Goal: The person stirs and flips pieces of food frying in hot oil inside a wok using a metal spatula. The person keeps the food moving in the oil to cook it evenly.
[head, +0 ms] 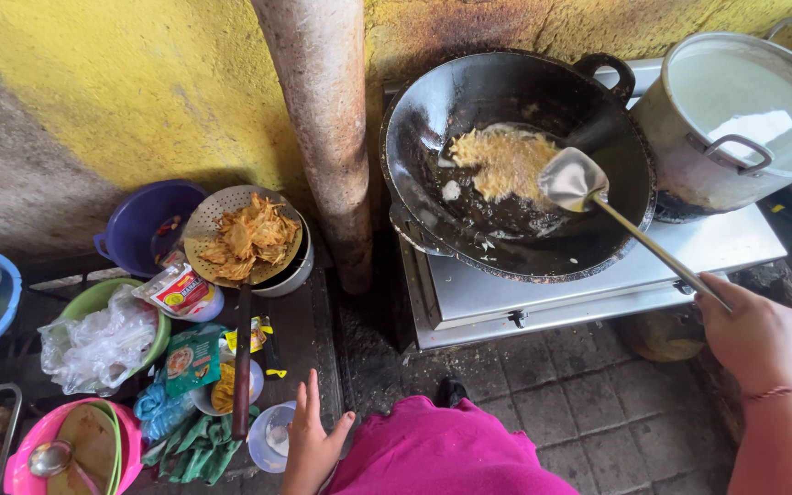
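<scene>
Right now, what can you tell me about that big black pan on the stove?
The black wok is round, deep and dark, looking like sooty metal, with a loop handle at its far rim. It sits slightly tilted on the steel stove beside the wall and close to a large silver pot. Inside, a yellow fritter fries in a little oil with crumbs around. A metal spatula, held by the right hand, hangs just above or on the fritter.

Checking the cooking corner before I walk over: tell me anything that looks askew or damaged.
The wok sits tilted on the stove, overhanging its front left edge. The wall behind is scorched and peeling. The right hand holds the ladle over the wok.
</scene>
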Demonstrator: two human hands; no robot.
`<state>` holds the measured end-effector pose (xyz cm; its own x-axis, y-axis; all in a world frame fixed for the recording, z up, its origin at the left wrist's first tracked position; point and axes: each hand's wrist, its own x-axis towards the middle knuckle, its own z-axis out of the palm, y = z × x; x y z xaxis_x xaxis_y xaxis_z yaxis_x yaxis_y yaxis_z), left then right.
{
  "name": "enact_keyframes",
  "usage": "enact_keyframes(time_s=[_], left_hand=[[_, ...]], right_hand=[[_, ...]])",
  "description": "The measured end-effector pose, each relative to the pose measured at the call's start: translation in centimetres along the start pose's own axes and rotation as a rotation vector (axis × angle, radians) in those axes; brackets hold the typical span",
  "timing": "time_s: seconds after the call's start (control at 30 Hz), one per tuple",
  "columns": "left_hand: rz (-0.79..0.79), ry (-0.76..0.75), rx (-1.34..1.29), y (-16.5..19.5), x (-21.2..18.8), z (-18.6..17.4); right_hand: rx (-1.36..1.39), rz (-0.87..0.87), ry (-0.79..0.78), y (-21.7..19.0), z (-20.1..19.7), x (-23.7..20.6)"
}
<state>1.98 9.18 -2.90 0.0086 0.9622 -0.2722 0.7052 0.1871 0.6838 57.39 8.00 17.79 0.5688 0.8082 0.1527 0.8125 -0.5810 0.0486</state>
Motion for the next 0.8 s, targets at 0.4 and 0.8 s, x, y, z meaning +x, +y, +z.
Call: enact_keyframes(time_s=[0.4,0.8], left_hand=[[0.123,0.055,-0.055,0.0,-0.4,0.5],[0.115,0.083,-0.038,-0.6,-1.1,0.7]], right_hand=[[0.537,-0.171,-0.571,-5.4,0.0,3.9],[0.623,-0.258,-0.595,-9.7,5.4,8.4]])
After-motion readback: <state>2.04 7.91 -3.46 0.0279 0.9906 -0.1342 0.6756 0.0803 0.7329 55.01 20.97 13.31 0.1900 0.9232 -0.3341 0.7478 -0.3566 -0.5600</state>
